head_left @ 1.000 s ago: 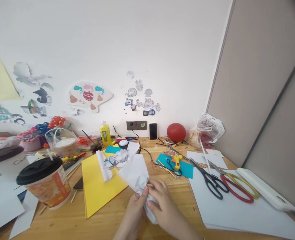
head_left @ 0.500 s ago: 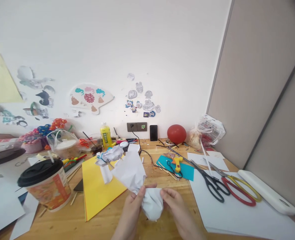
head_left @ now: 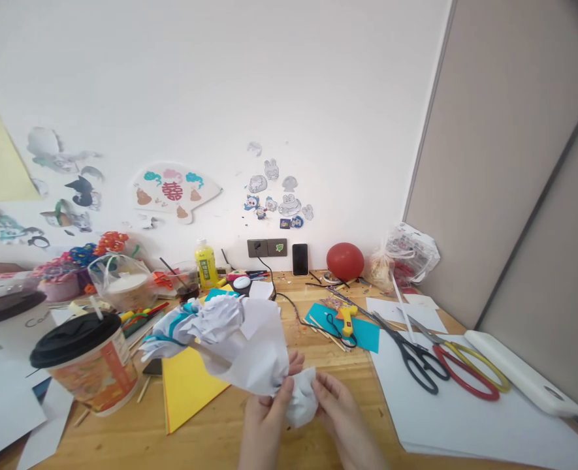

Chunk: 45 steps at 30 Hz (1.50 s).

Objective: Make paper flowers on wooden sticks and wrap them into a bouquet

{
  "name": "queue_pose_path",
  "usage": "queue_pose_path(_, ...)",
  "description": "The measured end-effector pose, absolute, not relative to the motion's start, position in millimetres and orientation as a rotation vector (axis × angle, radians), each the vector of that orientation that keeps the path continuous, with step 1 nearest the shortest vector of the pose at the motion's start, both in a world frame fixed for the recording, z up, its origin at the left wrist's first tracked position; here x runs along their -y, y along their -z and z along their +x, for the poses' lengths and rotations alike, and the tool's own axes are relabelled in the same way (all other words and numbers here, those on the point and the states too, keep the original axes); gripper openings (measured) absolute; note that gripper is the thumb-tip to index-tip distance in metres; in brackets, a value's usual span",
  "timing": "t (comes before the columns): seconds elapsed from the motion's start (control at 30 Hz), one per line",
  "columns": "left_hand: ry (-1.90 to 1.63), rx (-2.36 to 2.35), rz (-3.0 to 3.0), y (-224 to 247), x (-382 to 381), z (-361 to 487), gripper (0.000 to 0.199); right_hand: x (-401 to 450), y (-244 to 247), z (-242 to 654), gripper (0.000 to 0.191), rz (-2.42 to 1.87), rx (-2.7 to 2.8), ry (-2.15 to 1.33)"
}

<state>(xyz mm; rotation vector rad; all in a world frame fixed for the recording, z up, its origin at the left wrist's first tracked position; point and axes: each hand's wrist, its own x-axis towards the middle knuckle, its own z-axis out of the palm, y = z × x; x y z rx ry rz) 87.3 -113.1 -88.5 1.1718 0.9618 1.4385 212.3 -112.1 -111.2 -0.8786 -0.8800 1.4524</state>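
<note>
A bouquet of crumpled white and blue paper flowers in a white paper wrap points to the left over the wooden table. My left hand is closed around the gathered neck of the wrap, thumb on top. On the lower, flared end of the paper, my right hand pinches the edge between thumb and fingers. Beneath the flowers lies a stack of yellow paper.
Right of my hands, black-handled scissors and red-and-yellow-handled scissors lie on white sheets. A yellow glue gun rests on blue paper. A lidded paper cup stands at left, a red balloon at the back.
The bouquet has turned and lifted, so its blue and white flowers now show broadly at the left and cover more of the yellow paper. Both hands keep their hold.
</note>
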Motion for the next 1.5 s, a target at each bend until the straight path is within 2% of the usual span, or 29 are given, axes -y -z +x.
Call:
queue_pose_path(0.13,-1.464,-0.977,1.185,89,114,86,0.039,109,124,212,0.039,-0.952,0.931,-1.271)
queue_pose_path(0.47,-1.462,-0.898,1.161,95,109,77,0.037,120,117,213,0.042,-0.654,0.779,-1.633)
queue_pose_path(0.73,-1.480,-0.943,1.075,94,113,82,0.044,116,124,199,0.042,-0.671,0.610,-1.373)
queue_pose_path(1.1,-1.509,-0.908,0.943,90,118,84,0.044,122,115,187,0.034,-0.533,0.466,-1.324)
queue_pose_path(1.27,-1.522,-0.930,0.773,77,123,86,0.047,119,125,189,0.035,-0.704,0.646,-1.209)
queue_pose_path(1.5,-1.516,-0.938,0.772,73,118,79,0.052,120,124,190,0.040,-0.727,0.713,-1.214)
